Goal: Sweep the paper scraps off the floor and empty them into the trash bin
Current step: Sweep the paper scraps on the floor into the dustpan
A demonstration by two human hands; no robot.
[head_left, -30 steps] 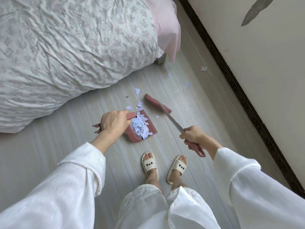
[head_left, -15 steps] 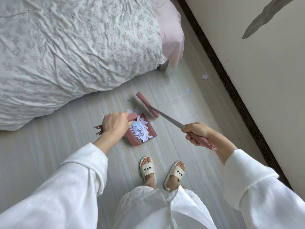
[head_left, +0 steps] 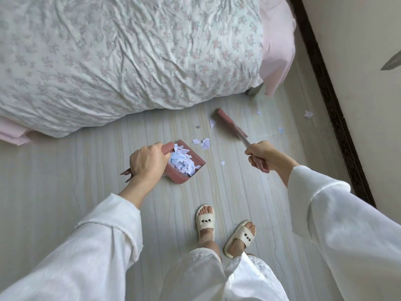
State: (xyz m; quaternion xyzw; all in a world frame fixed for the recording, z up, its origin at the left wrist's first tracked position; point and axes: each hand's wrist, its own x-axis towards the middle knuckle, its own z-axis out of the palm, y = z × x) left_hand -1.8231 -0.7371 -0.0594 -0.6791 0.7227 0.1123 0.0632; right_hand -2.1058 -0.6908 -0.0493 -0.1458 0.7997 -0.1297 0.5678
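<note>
**Mia:** What did the left hand (head_left: 147, 161) hold?

**Ben:** Its fingers were wrapped around the handle of a pink plastic dustpan (head_left: 191, 170). The pan was flat and square-ish, with a row of little comb teeth along its back edge. It sat on the floor (head_left: 76, 170).

**Mia:** What was inside it?

**Ben:** A heap of torn paper scraps (head_left: 182, 161), white and pale purple, with pointy, jagged edges.

**Mia:** And the right hand (head_left: 260, 154)?

**Ben:** It was closed tight around the pink grip of a small broom (head_left: 233, 127). The broom had a thin shiny stem and a long pink brush head. The head was blurry, out near the bed, well apart from the dustpan.

**Mia:** Was any paper left on the floor?

**Ben:** Yes. A few loose scraps (head_left: 202, 143) lay between the dustpan and the brush head. One tiny bit lay just beside the pan, and more lay farther off by the dark baseboard (head_left: 329, 101).

**Mia:** What was the floor like?

**Ben:** Pale boards with wavy wood lines, smooth looking.

**Mia:** And the bed?

**Ben:** A wrinkly quilt (head_left: 130, 57) with tiny flowers covered it, with a pink sheet (head_left: 277, 51) under it.

**Mia:** What did the person wear?

**Ben:** Wide white sleeves (head_left: 325, 213) and cream slippers (head_left: 205, 222) with three dark dots each.
</note>
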